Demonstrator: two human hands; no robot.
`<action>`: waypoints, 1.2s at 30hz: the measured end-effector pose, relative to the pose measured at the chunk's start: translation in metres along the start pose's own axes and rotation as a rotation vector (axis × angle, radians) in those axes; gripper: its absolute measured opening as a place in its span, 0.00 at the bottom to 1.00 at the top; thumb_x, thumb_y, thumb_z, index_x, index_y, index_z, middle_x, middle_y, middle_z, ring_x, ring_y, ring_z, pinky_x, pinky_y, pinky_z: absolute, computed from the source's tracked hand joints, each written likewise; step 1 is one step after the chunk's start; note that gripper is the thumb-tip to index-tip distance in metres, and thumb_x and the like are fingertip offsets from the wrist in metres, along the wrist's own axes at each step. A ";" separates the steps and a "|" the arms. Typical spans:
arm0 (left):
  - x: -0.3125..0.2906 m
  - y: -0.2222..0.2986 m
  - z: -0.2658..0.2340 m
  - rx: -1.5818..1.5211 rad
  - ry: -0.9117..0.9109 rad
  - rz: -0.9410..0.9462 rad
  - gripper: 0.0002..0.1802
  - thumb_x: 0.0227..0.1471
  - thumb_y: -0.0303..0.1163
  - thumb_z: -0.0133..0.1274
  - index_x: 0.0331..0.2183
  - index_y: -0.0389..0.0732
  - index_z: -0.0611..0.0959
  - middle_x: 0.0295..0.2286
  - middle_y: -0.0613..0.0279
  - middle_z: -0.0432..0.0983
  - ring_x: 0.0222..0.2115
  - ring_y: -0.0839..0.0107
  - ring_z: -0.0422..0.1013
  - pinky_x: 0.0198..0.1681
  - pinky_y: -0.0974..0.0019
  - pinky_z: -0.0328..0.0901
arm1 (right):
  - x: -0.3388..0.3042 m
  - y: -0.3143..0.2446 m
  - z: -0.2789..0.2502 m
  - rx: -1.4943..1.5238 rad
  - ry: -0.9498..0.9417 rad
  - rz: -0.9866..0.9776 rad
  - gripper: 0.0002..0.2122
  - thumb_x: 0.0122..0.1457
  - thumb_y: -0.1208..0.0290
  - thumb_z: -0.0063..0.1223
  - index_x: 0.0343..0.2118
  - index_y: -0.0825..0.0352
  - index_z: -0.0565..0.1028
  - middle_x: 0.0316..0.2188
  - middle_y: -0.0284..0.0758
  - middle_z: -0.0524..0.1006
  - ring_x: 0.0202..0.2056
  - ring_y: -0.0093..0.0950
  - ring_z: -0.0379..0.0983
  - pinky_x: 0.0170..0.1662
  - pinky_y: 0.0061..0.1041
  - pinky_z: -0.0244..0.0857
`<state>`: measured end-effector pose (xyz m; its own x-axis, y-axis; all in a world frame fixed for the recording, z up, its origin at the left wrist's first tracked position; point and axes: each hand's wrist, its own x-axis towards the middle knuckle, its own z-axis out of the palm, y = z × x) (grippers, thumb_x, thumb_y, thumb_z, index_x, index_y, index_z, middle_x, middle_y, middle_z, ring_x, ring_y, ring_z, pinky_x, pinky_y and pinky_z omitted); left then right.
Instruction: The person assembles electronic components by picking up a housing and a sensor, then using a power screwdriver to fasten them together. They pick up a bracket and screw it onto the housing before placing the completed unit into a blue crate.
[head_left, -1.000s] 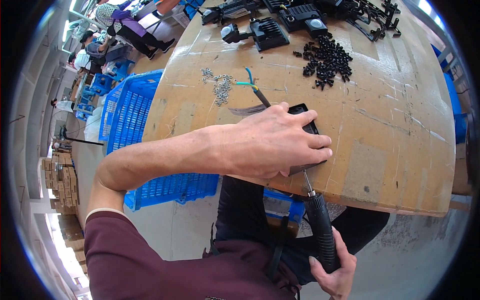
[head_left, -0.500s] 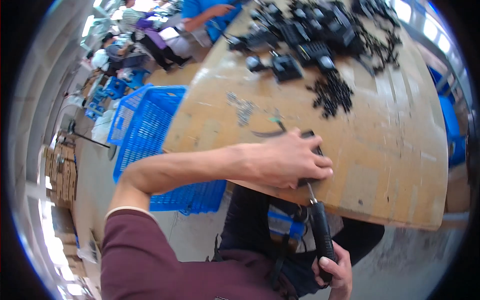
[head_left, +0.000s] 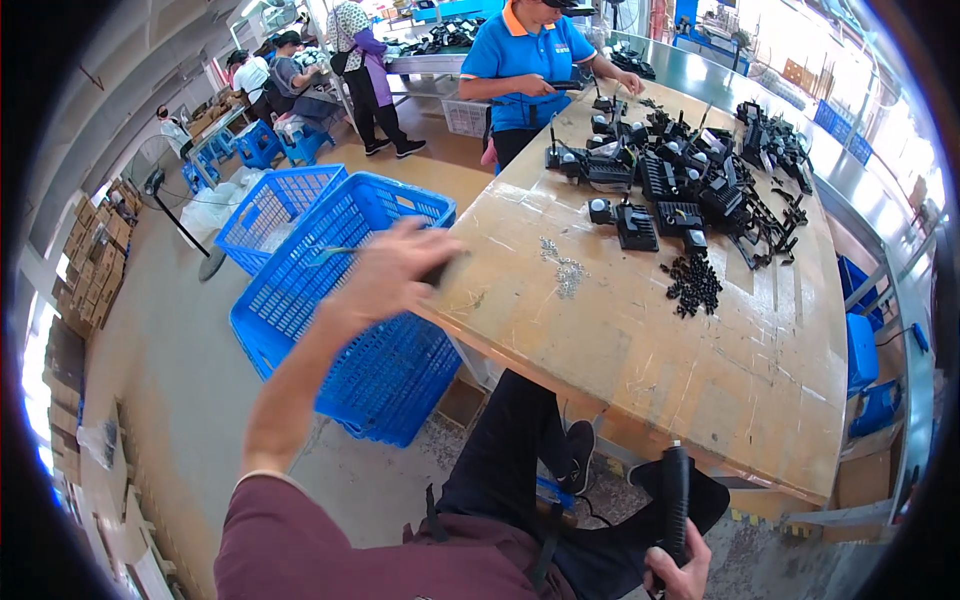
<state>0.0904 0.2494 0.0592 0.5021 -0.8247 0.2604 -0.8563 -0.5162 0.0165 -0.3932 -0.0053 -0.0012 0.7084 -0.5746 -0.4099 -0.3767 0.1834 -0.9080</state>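
Observation:
Blurred by motion, my left hand (head_left: 395, 265) is over the near rim of a blue plastic basket (head_left: 405, 192), beside the table's left edge. Its fingers are closed on a small black part (head_left: 437, 272), mostly hidden by the hand. A thin greenish strand (head_left: 338, 250) shows to the left of that hand, over the basket. Below the table's front edge, my right hand (head_left: 682, 575) grips the lower end of a black electric screwdriver (head_left: 676, 500), tip upward. On the table lie a scatter of small silver screws (head_left: 567, 275) and a pile of small black pieces (head_left: 692, 285).
A heap of black devices (head_left: 690, 180) with white domes covers the far part of the table (head_left: 640, 350). A co-worker in a blue shirt (head_left: 525, 70) stands at the far left side. Another blue basket (head_left: 285, 205) and a black fan stand (head_left: 185, 225) are on the floor at left.
My left hand has moved left from the table's front edge to the basket, carrying the black part. The screwdriver has come away from that part and dropped slightly. The view has tilted up.

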 end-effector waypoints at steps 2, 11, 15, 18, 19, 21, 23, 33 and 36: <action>-0.058 -0.086 -0.003 0.129 -0.043 -0.243 0.46 0.35 0.34 0.74 0.60 0.50 0.80 0.59 0.61 0.75 0.61 0.47 0.67 0.63 0.48 0.66 | -0.007 -0.016 -0.004 0.002 0.082 -0.049 0.34 0.62 0.64 0.69 0.67 0.71 0.68 0.22 0.29 0.75 0.17 0.18 0.65 0.21 0.21 0.58; -0.149 -0.246 0.151 0.153 0.365 -0.601 0.36 0.50 0.26 0.66 0.61 0.37 0.76 0.58 0.46 0.75 0.58 0.46 0.72 0.63 0.52 0.66 | 0.137 -0.023 -0.020 -0.027 0.435 -0.342 0.22 0.66 0.71 0.59 0.61 0.71 0.71 0.25 0.30 0.74 0.15 0.17 0.68 0.15 0.17 0.57; 0.049 -0.071 0.096 -0.415 0.450 -0.267 0.28 0.56 0.30 0.63 0.58 0.34 0.79 0.58 0.44 0.75 0.59 0.50 0.72 0.63 0.56 0.65 | 0.176 -0.009 -0.062 -0.028 0.585 -0.445 0.16 0.68 0.68 0.59 0.54 0.70 0.73 0.25 0.29 0.74 0.15 0.16 0.67 0.14 0.18 0.56; 0.155 0.000 0.139 -0.414 0.347 0.032 0.43 0.51 0.44 0.68 0.61 0.30 0.74 0.59 0.38 0.73 0.62 0.44 0.68 0.67 0.52 0.61 | 0.193 -0.016 -0.067 0.064 0.628 -0.474 0.14 0.68 0.66 0.59 0.50 0.69 0.74 0.25 0.29 0.74 0.15 0.16 0.67 0.14 0.18 0.56; 0.181 0.020 0.157 -0.419 0.326 0.005 0.47 0.49 0.47 0.69 0.62 0.29 0.73 0.60 0.37 0.72 0.62 0.43 0.67 0.67 0.52 0.60 | 0.195 -0.016 -0.066 0.093 0.621 -0.460 0.13 0.68 0.64 0.60 0.47 0.67 0.74 0.25 0.28 0.73 0.15 0.16 0.67 0.14 0.17 0.56; 0.221 0.031 0.186 -0.479 0.288 -0.098 0.46 0.47 0.48 0.70 0.60 0.30 0.76 0.57 0.38 0.75 0.60 0.44 0.70 0.65 0.52 0.63 | 0.194 -0.017 -0.065 0.192 0.599 -0.454 0.13 0.68 0.67 0.59 0.49 0.67 0.73 0.26 0.29 0.74 0.16 0.17 0.68 0.14 0.18 0.57; 0.253 0.047 0.194 -0.538 0.253 -0.189 0.45 0.44 0.50 0.71 0.58 0.32 0.79 0.54 0.39 0.78 0.57 0.45 0.73 0.63 0.52 0.65 | 0.196 -0.019 -0.059 0.197 0.578 -0.490 0.13 0.68 0.68 0.59 0.50 0.68 0.73 0.26 0.29 0.74 0.17 0.16 0.68 0.15 0.17 0.58; 0.244 0.093 0.031 -0.971 -0.097 0.220 0.23 0.42 0.23 0.62 0.45 0.39 0.86 0.34 0.68 0.80 0.33 0.81 0.73 0.38 0.74 0.68 | 0.185 -0.026 -0.070 0.224 0.553 -0.538 0.11 0.67 0.63 0.60 0.44 0.64 0.74 0.25 0.28 0.73 0.16 0.15 0.68 0.14 0.17 0.57; 0.239 0.167 0.014 -0.866 -0.461 0.617 0.26 0.40 0.21 0.61 0.47 0.40 0.86 0.39 0.66 0.81 0.39 0.76 0.74 0.43 0.71 0.69 | 0.187 -0.019 -0.078 0.246 0.577 -0.506 0.10 0.67 0.64 0.60 0.42 0.64 0.73 0.24 0.28 0.73 0.16 0.15 0.68 0.14 0.17 0.57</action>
<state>0.0693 -0.0372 0.1111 -0.1864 -0.9792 0.0805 -0.6778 0.1874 0.7109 -0.3007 -0.1784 -0.0541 0.3129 -0.9440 0.1046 0.0973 -0.0777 -0.9922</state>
